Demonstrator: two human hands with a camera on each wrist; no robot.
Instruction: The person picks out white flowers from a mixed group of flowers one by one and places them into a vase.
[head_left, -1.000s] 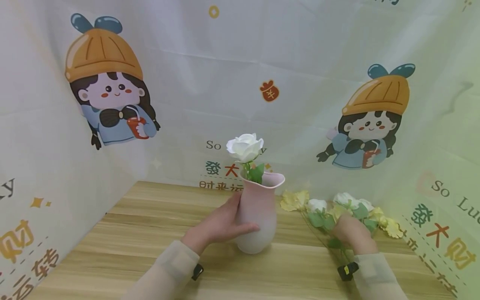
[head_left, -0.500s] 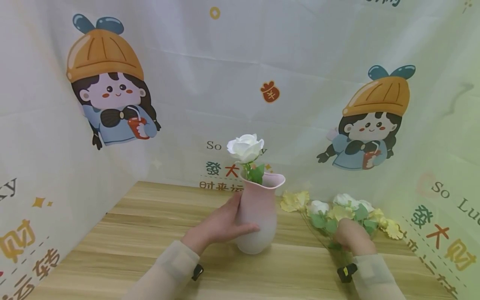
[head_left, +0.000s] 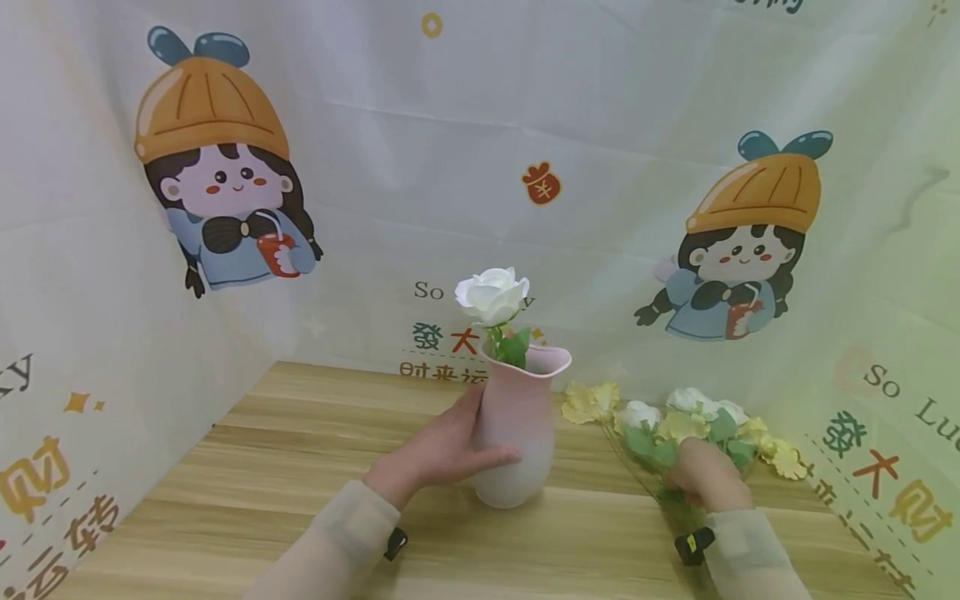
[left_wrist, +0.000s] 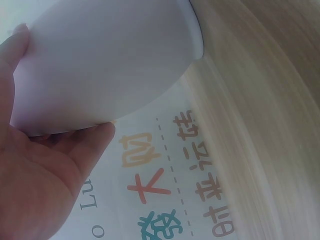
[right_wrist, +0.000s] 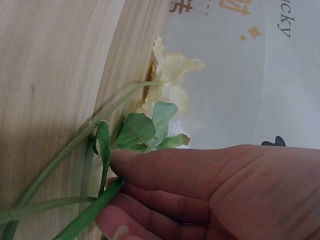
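Note:
A pink-to-white vase (head_left: 516,425) with a wavy rim stands upright on the wooden table, a white rose (head_left: 492,296) with green leaves rising from its mouth. My left hand (head_left: 438,446) holds the vase from the left side, thumb across its front; in the left wrist view the vase wall (left_wrist: 105,65) lies between thumb and fingers. To the right, my right hand (head_left: 708,475) is down among a bunch of white and yellow flowers lying on the table. Close up, its thumb and fingers pinch a thick green flower stem (right_wrist: 90,212). Which bloom that stem carries is hidden.
Yellow flowers (head_left: 590,402) and white roses (head_left: 692,402) lie near the back cloth (head_left: 390,208), which has printed figures and lettering. A thinner stem (right_wrist: 65,152) crosses the wooden table (head_left: 300,450). Cloth walls rise at the back and both sides.
My right hand has shifted slightly down among the stems, and a white rose beside it has moved a little to the right. My left hand and the vase have stayed in place.

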